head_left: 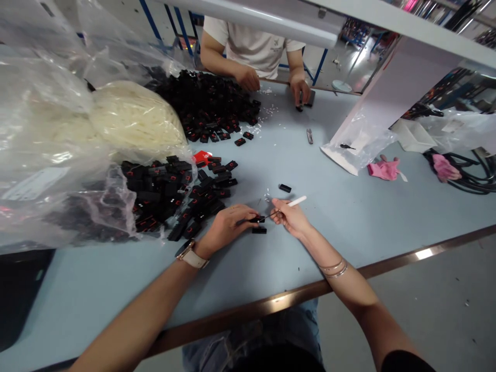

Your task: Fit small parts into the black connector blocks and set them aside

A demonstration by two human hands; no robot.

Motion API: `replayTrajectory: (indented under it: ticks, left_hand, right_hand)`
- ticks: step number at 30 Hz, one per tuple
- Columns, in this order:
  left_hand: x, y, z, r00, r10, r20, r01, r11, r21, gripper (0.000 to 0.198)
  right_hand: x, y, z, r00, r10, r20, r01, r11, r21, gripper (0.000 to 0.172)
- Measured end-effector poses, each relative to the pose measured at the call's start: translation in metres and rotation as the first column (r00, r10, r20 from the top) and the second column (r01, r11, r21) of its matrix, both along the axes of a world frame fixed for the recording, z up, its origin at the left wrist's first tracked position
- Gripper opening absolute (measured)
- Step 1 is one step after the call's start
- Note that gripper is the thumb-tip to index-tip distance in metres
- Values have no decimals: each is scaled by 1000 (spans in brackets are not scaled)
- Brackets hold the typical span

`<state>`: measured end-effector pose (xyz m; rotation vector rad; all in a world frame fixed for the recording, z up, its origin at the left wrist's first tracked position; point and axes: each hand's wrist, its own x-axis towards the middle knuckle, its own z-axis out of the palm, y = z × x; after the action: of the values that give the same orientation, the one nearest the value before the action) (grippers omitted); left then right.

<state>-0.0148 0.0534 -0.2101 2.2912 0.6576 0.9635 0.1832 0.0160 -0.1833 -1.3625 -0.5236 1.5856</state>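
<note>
My left hand (228, 226) is closed on a small black plastic part (258, 219), holding it near the blue-grey tabletop. In my right hand (291, 219) is a thin tool with a white handle (297, 201) and a narrow dark shaft. The shaft points left, and its tip is at the black part; whether it touches cannot be made out. Just below my left fingertips lies a second black part (259, 230). Another black piece (285, 188) rests beyond my right hand, near a few tiny white bits (267, 193).
Loose black parts (209, 194) spill from clear plastic bags (96, 155) on the left. A larger black heap (211, 103) lies farther back. Across the table a co-worker (253, 51) handles a black piece. Pink gloves (385, 169) and a white post (399, 82) are at right.
</note>
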Motion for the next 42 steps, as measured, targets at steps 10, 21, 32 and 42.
replayTrajectory:
  ticks: [10,21,32,42]
  left_hand:
    - [0,0,4,1000,9,-17,-8,998,56,19]
    - [1,1,2,999,1,-36,5,988,153,15]
    - [0,0,6,982,188,-11,-183,969,164,21]
    - [-2,-1,0,943,328,-58,-320,940,120,24]
  right_hand:
    - [-2,2,-2,987,-134,-86,137,990,28,35]
    - [-15,-4,-8,982,-190,17,184,967,175,40]
    - [4,2,4,895,-286,-343,314,949,28,61]
    - [8,3,4,854,-316,-413,329,943,-43,63]
